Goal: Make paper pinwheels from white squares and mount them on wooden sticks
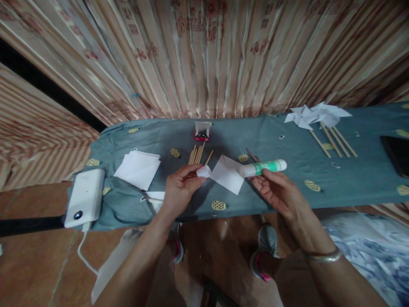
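My left hand (182,186) pinches a small white cap (203,171) between thumb and fingers. In my right hand (276,187) lies a white glue stick (266,167) with a green label, held sideways with one end toward the cap. Between the two hands, a square of white paper (228,175) rests on the cloth, with cuts at its corners. Several wooden sticks (196,154) lie just beyond my left hand. A pointed tool (252,154), partly hidden by the glue stick, lies behind it.
A small red box (202,132) of metal pins stands open at the back. Paper squares (137,169) are stacked at left, near a white power bank (84,198) with a cable. Paper pinwheels (316,116) on sticks lie at right, beside a dark phone (396,154).
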The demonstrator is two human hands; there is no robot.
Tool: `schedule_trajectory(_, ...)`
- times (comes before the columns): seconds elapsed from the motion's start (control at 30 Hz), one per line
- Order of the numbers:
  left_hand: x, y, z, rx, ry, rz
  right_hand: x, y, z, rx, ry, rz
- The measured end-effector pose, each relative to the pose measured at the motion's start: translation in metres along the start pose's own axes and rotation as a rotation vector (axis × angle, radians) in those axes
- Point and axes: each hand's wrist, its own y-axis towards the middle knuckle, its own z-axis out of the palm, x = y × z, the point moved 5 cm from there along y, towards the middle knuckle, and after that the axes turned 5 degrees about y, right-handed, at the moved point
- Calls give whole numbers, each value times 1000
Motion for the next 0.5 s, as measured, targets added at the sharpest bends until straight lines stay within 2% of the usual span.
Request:
schedule_trajectory(0.07,5,-5,24,89,-178,-69,-5,0,6,47,15,14)
schedule_trajectory(0.17,9,-7,43,135,-282,-116,-10,-1,12,81,12,25)
schedule_trajectory(0.5,7,-6,53,158,-278,-130,-12,-6,13,47,10,26)
